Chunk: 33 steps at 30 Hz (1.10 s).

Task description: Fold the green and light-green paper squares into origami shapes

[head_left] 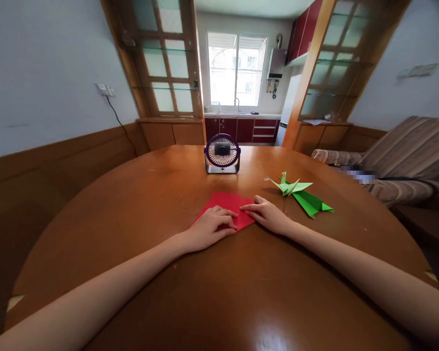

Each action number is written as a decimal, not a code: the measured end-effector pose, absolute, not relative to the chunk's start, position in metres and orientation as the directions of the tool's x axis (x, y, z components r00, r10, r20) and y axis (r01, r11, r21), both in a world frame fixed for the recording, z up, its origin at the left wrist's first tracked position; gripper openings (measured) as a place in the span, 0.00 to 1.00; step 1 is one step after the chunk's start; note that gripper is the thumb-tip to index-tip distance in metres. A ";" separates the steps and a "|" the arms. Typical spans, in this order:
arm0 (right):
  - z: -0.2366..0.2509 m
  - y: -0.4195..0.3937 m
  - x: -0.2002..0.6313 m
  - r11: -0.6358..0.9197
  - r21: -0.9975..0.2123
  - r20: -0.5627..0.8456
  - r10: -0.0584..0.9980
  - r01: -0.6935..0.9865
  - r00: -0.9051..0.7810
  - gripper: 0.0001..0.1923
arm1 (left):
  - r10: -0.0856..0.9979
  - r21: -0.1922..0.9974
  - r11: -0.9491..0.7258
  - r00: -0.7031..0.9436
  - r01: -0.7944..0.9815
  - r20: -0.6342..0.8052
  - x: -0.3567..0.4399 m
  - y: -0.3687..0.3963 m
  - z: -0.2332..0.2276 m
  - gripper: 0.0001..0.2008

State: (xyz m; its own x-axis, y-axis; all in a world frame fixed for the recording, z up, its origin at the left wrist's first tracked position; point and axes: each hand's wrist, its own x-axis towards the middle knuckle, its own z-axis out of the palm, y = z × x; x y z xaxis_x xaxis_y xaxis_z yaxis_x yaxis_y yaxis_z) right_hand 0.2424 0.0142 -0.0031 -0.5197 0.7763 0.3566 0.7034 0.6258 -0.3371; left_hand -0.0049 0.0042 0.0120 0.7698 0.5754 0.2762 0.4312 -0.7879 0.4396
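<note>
A red sheet of paper lies on the table in front of me, and it looks folded. My left hand rests over its left and near part, with the fingers stretched out and pressed down on it. At the paper's right edge is my right hand, its extended fingertips touching the red surface. Neither hand lifts the sheet. Part of its left and near edge is hidden beneath my left hand. To the right of my right hand are a light green origami crane and a darker green folded paper piece, touching or overlapping.
A small dark purple desk fan stands beyond the paper on the round wooden table. A striped armchair is at the right. Farther back are glass-shelved cabinets and a kitchen counter with a window.
</note>
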 end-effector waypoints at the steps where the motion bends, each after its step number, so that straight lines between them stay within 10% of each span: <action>1: -0.003 0.014 0.242 0.624 -0.338 0.353 0.778 0.704 -0.520 0.15 | 0.575 0.434 -0.789 0.772 0.435 0.270 -0.005 0.004 0.013 0.08; 33: -0.005 0.014 0.241 0.623 -0.315 0.358 0.777 0.716 -0.518 0.15 | 0.603 0.559 -0.701 0.787 0.442 0.133 -0.005 0.013 0.022 0.07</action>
State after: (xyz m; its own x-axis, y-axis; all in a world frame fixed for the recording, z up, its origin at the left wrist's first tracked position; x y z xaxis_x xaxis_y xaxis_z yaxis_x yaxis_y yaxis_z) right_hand 0.2412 0.0145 -0.0049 -0.5179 0.7769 0.3580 0.7160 0.6227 -0.3154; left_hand -0.0053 0.0134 0.0220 0.7869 0.6025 0.1332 0.4423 -0.7012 0.5591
